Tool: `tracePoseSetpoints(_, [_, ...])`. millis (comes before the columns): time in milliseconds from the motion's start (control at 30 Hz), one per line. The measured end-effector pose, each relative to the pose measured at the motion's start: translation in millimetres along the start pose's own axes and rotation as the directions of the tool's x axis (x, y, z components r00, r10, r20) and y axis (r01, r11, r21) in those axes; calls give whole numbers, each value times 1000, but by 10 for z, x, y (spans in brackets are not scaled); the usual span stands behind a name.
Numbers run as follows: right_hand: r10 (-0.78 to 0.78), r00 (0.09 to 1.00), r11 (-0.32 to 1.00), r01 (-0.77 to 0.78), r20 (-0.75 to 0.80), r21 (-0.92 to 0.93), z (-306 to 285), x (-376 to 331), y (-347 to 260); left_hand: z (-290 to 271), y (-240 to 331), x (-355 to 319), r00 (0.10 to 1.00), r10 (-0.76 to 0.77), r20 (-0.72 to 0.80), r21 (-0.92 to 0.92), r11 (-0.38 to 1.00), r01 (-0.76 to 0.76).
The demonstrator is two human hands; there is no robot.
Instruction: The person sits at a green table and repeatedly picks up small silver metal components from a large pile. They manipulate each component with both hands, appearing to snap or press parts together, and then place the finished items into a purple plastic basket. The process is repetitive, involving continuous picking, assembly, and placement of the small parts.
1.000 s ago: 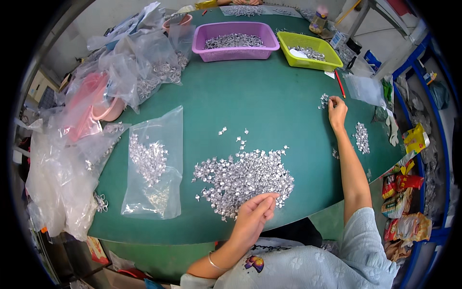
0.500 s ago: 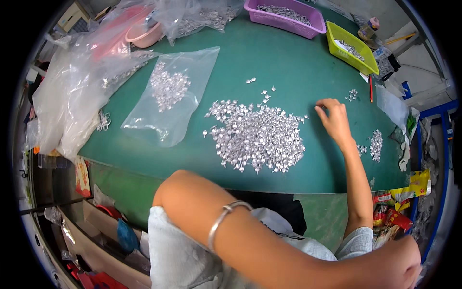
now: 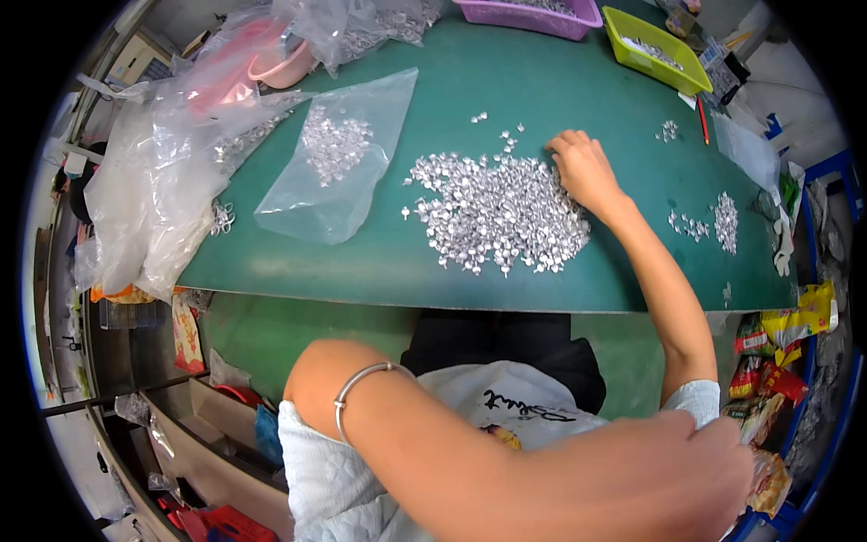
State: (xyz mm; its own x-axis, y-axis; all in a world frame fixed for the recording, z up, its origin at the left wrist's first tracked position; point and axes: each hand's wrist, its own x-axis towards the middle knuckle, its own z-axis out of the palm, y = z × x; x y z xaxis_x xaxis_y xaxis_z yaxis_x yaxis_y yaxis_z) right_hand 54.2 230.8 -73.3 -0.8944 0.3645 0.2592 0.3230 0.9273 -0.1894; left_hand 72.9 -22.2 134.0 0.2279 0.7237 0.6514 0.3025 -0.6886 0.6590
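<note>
A broad pile of small silver metal pieces (image 3: 497, 217) lies on the green table (image 3: 470, 81). My right hand (image 3: 585, 172) is at its upper right edge, fingers bent together and pointing down; whatever is under the fingertips is hidden. My left arm, with a silver bangle (image 3: 340, 402), crosses low in front of my body. At the lower right, my left hand (image 3: 722, 465) is close to my right upper arm, its fingers blurred and mostly hidden. A clear plastic bag (image 3: 361, 194) left of the pile contains similar silver pieces.
Purple (image 3: 533, 20) and lime green baskets (image 3: 650, 61) of metal pieces stand at the back. Large plastic bags (image 3: 135, 181) and a pink bowl (image 3: 284, 68) crowd the left. Small clusters (image 3: 725, 221) and a red pencil (image 3: 703, 122) lie at right. Open drawers (image 3: 208, 452) are lower left.
My right hand has moved left to the edge of the pile, and its fingers have drawn together. My left hand has shifted slightly left. The whole view has tilted, so the table sits higher.
</note>
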Motion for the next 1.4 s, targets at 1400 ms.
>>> tracePoseSetpoints(1400, [277, 933, 681, -21, -231, 732, -866, -302, -859, -394, -1823, -680, 413, -858, -306, -750, 485, 451])
